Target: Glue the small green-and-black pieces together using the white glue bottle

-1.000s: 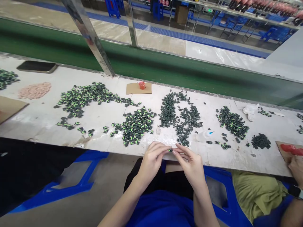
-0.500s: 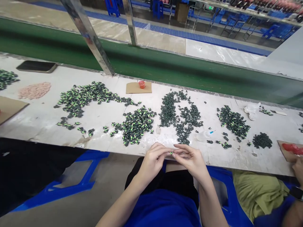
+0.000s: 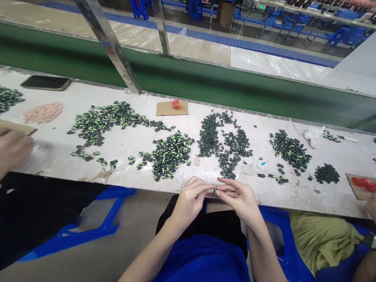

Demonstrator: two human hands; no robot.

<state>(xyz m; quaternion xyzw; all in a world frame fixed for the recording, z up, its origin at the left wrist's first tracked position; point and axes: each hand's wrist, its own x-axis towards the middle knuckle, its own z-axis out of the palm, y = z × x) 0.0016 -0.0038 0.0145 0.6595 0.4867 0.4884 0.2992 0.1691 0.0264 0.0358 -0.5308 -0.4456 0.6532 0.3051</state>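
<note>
My left hand (image 3: pixel 192 196) is at the table's front edge, thumb and fingertips pinched on a small black and bright-green piece (image 3: pixel 214 190). From the other side my right hand (image 3: pixel 239 197) meets it, thumb and index fingertip closed at the same piece. Its exact shape is mostly covered by my fingers. Just beyond my left hand lies a pile of black and green pieces (image 3: pixel 170 154). Past my right hand is a heap of small dark, elongated parts (image 3: pixel 232 158), without bright green on them.
A red cup (image 3: pixel 176 104) stands on cardboard (image 3: pixel 164 109) at the back. A clear bottle with a blue needle tip (image 3: pixel 254 167) is right of my hands. Co-workers' hands show at the left (image 3: pixel 14 150) and right edges. A phone-like slab (image 3: pixel 45 82) lies far left.
My hands stay together with the small piece, shifting only slightly. At the left edge a co-worker's hand has come into view over the cardboard.
</note>
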